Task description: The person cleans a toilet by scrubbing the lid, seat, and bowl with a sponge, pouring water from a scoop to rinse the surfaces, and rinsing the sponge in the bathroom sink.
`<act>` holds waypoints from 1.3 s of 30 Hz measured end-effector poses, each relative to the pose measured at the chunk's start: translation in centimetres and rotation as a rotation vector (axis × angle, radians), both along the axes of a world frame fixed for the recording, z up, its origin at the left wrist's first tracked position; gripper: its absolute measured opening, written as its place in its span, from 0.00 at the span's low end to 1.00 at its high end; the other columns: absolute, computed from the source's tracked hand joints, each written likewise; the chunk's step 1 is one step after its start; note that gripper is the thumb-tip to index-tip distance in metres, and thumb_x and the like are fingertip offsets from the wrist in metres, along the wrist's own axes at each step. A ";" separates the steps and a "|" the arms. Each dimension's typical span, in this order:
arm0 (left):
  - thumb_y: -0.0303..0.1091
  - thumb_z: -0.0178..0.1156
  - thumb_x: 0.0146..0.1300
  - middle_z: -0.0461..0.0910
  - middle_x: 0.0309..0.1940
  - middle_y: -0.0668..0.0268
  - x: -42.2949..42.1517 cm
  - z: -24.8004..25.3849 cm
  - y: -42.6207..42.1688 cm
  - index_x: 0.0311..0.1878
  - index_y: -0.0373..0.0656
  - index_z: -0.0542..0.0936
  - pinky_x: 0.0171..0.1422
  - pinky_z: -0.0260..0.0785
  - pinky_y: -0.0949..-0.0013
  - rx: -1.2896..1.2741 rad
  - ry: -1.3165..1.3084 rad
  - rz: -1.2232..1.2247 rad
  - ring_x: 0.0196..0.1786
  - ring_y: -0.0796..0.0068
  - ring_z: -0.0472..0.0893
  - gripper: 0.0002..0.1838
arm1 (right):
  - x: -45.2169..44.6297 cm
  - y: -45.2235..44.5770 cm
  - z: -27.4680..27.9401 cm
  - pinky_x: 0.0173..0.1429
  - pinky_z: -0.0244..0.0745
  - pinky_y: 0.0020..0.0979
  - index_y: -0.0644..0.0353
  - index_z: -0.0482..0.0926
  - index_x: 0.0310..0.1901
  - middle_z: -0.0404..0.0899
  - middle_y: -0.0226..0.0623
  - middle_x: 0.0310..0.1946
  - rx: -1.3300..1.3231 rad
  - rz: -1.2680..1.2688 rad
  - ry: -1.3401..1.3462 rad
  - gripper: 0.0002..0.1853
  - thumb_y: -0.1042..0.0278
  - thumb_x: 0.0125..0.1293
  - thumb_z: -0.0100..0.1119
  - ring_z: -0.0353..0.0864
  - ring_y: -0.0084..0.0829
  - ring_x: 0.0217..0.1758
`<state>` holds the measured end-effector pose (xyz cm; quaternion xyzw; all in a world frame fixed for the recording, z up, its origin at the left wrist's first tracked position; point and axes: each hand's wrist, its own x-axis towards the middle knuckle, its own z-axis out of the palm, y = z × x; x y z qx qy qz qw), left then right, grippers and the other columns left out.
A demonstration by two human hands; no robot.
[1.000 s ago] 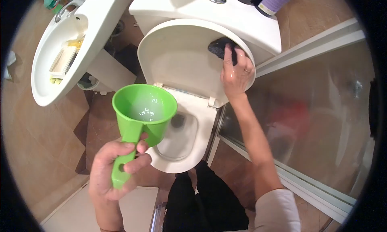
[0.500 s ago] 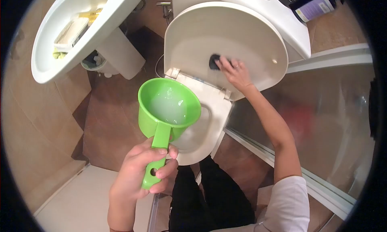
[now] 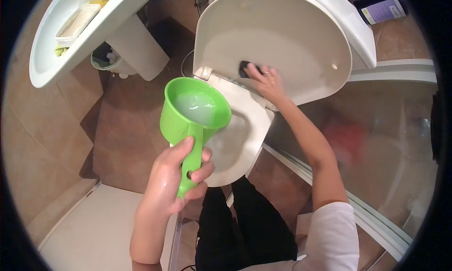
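My left hand (image 3: pixel 181 169) is wrapped round the handle of a green plastic dipper (image 3: pixel 172 122), which holds cloudy liquid and hangs above the toilet bowl (image 3: pixel 235 146). With my right hand (image 3: pixel 269 82) I press a dark scrubbing pad (image 3: pixel 244 69) against the inner face of the raised toilet lid (image 3: pixel 278 33), low down near the hinges. My fingers cover part of the pad. The lid leans back against the white tank (image 3: pixel 362 45).
A white sink (image 3: pixel 44 52) with a soap dish (image 3: pixel 77 24) in it stands at the upper left, a small bin (image 3: pixel 101 59) beneath. A purple-labelled bottle (image 3: pixel 383 11) lies at the top right. Right of the toilet is a glass shower door (image 3: pixel 386 144).
The pad and my right hand have moved from the lid's upper right edge down and left towards the hinges. The view has shifted too, and the dipper appears further right and higher.
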<state>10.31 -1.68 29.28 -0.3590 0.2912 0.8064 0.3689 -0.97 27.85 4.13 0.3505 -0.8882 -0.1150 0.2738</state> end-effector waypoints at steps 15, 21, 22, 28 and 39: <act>0.38 0.39 0.71 0.63 0.24 0.65 -8.9 3.4 6.7 0.42 0.33 0.63 0.14 0.54 0.79 0.482 0.000 -0.127 0.12 0.79 0.58 0.14 | 6.2 5.7 7.7 0.44 0.66 0.34 0.51 0.69 0.60 0.67 0.31 0.59 -0.079 -0.426 -0.110 0.30 0.76 0.51 0.53 0.69 0.35 0.45; 0.36 0.37 0.72 0.64 0.34 0.58 -6.1 1.0 4.2 0.50 0.27 0.60 0.14 0.59 0.77 0.587 0.105 -0.024 0.25 0.77 0.62 0.17 | 6.7 7.7 7.1 0.47 0.67 0.33 0.49 0.71 0.59 0.64 0.28 0.62 0.038 -0.343 -0.064 0.28 0.72 0.53 0.53 0.67 0.34 0.50; 0.36 0.37 0.72 0.64 0.34 0.58 -5.5 0.5 3.9 0.50 0.27 0.60 0.14 0.59 0.77 0.579 0.094 -0.039 0.25 0.77 0.62 0.17 | 6.6 8.0 7.1 0.47 0.67 0.33 0.49 0.71 0.59 0.64 0.28 0.62 0.030 -0.360 -0.072 0.28 0.72 0.53 0.53 0.67 0.34 0.50; 0.35 0.37 0.72 0.62 0.36 0.58 -2.4 -2.2 2.5 0.58 0.28 0.56 0.10 0.53 0.80 0.408 0.221 -0.024 0.26 0.79 0.61 0.20 | 7.5 6.5 4.4 0.46 0.68 0.32 0.56 0.73 0.54 0.72 0.37 0.48 -0.112 -0.332 -0.089 0.24 0.70 0.52 0.53 0.71 0.34 0.45; 0.35 0.39 0.71 0.62 0.38 0.60 3.7 -9.5 0.8 0.61 0.31 0.55 0.13 0.54 0.81 0.353 0.160 0.359 0.28 0.79 0.62 0.21 | 5.8 -11.1 -8.5 0.40 0.74 0.39 0.60 0.70 0.55 0.71 0.37 0.39 -0.608 -0.500 -0.456 0.24 0.74 0.54 0.51 0.74 0.39 0.40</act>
